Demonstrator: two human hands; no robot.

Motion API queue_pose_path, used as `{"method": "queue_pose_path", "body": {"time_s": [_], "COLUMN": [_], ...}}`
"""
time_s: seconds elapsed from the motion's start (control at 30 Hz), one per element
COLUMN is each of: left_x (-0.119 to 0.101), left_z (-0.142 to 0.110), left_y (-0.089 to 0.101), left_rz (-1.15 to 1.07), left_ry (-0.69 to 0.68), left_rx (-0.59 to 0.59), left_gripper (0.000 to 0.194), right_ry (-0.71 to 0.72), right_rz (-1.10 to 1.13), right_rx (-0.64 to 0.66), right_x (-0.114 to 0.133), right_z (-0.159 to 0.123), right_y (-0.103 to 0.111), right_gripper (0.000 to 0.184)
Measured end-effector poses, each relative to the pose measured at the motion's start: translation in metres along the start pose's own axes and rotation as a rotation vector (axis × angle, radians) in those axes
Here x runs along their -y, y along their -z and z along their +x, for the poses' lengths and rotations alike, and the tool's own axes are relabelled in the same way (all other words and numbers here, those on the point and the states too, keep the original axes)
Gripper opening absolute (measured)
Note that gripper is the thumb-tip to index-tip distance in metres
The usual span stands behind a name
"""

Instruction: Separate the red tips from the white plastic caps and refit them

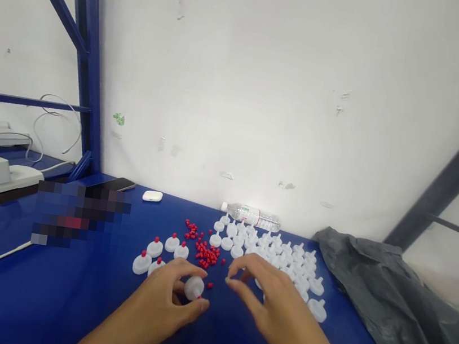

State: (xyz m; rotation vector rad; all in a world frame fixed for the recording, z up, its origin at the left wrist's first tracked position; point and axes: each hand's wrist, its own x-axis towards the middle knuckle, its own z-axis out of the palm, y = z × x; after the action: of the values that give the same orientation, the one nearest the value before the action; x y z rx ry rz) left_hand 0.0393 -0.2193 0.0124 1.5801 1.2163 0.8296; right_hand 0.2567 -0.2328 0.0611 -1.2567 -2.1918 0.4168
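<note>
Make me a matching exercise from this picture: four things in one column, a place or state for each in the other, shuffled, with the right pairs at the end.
Things:
1. Bottle
2. Loose red caps
3. Dark sheet
4. Left hand

Places and states:
A. Spread over the right side of the table
B. Holding a white lid in its fingers
C. Lying on its side by the wall
D. Scattered between the two groups of white lids

Right pairs: 1-C, 2-D, 3-A, 4-B
</note>
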Motion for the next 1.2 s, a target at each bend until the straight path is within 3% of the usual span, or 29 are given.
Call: {"method": "queue_pose_path", "body": {"time_s": [0.13,0.3,0.4,0.6,0.9,1.03,1.2], "left_x": [0.006,0.028,0.035,0.025,0.025,0.034,0.039], "left_z": [0.000,0.009,0.013,0.014,0.018,0.022,0.022], "left_y": [0.014,0.030,0.034,0.035,0.039,0.037,0.035], "left_rz": [0.335,0.695,0.812,1.019,1.060,1.108,1.049], "left_ry": [-0.066,-0.264,-0.321,-0.286,-0.297,-0.261,-0.323], "left_rx": [-0.136,-0.314,-0.342,-0.306,-0.291,-0.282,-0.325], "left_gripper": [0.051,0.041,0.035,0.038,0.038,0.047,0.055], "right_ry": [-0.070,-0.095,-0.088,-0.080,-0.099,-0.147,-0.136], "right_rz": [-0.119,-0.149,-0.148,-0.130,-0.173,-0.324,-0.455], "right_rx": [-0.069,-0.061,-0.045,-0.028,-0.021,-0.077,-0.083], "right_x": [-0.012,-0.016,-0.016,-0.016,-0.011,-0.020,-0.036], "right_z": [0.000,-0.001,-0.001,0.000,-0.001,0.001,0.001], "right_y": [0.006,0.007,0.007,0.008,0.010,0.007,0.001], "right_gripper": [0.015,0.016,0.016,0.017,0.018,0.022,0.030]}}
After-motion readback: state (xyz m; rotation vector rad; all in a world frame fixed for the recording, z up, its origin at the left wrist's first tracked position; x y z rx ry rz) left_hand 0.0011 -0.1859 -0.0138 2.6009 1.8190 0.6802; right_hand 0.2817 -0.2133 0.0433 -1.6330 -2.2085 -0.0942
